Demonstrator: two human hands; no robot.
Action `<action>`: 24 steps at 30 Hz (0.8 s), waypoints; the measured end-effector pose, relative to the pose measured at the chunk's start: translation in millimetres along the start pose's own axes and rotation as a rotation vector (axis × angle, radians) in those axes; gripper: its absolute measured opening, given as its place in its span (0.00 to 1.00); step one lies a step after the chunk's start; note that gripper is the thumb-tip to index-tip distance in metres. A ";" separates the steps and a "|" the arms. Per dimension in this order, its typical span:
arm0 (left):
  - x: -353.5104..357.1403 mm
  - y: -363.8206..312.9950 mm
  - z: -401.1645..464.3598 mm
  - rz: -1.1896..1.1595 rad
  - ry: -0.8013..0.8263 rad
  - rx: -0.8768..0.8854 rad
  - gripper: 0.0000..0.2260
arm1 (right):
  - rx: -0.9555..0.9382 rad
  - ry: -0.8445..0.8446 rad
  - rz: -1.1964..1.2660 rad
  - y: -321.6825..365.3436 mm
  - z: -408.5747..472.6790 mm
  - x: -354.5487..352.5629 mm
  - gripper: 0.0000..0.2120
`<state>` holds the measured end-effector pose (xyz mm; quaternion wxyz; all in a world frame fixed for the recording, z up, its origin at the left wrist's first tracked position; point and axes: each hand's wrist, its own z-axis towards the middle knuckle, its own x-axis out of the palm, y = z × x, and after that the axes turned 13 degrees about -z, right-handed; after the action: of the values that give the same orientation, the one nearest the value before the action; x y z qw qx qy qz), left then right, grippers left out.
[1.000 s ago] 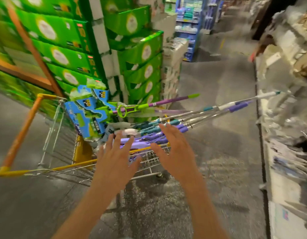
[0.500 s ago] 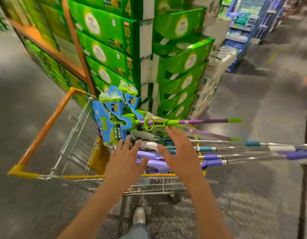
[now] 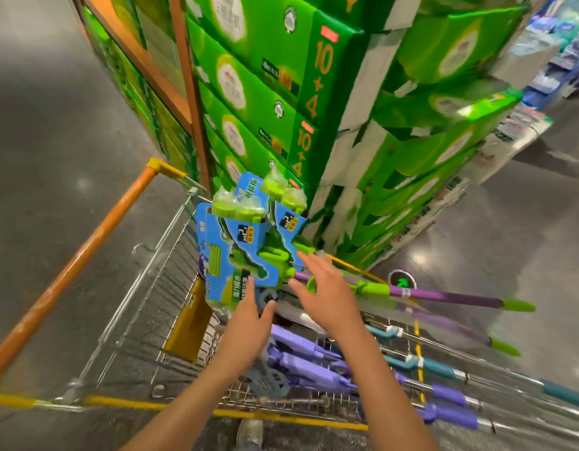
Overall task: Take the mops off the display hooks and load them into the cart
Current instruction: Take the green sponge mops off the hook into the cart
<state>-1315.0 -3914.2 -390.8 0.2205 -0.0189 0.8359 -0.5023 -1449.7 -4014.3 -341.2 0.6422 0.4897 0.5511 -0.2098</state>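
A wire shopping cart with an orange handle bar stands in front of me. Several mops lie in it, their poles sticking out over the right side: purple-handled mops, teal-handled ones, and green-and-purple mops with blue card packaging propped at the cart's far end. My left hand reaches in with straight fingers, its fingertips at the blue packaging. My right hand is spread flat over the green mop's neck. Neither hand grips anything.
A tall stack of green cartons rises just beyond the cart, with an orange rack upright on its left. Grey concrete floor lies to the left and right. My shoe shows below the cart. Blue shelving is far right.
Both hands have moved forward over the cart, from near its front edge to the mop heads and blue packaging. The view has swung left and closer to the green cartons.
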 end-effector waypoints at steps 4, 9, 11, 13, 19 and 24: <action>11.5 19.7 28.6 -0.168 -0.094 -0.069 0.33 | -0.032 0.132 -0.035 -9.2 46.1 25.5 0.27; 29.4 26.7 47.4 -0.324 -0.185 -0.062 0.32 | -0.054 0.245 -0.126 -24.4 82.9 51.1 0.29; 35.5 25.5 56.5 -0.336 -0.218 -0.049 0.29 | -0.042 0.302 -0.159 -27.5 90.1 57.9 0.32; 39.6 23.1 66.3 -0.303 -0.277 -0.035 0.25 | -0.044 0.348 -0.215 -29.7 97.1 65.1 0.35; 49.8 35.8 91.5 -0.493 -0.447 -0.125 0.07 | -0.013 0.373 -0.293 -32.0 119.9 74.8 0.36; 54.5 35.3 98.5 -0.554 -0.474 -0.190 0.10 | 0.006 0.400 -0.262 -31.0 126.9 76.1 0.33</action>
<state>-1319.3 -3992.5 -479.1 0.2608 -0.3801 0.7678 -0.4450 -1387.8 -4116.2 -434.0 0.4860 0.4478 0.7256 -0.1917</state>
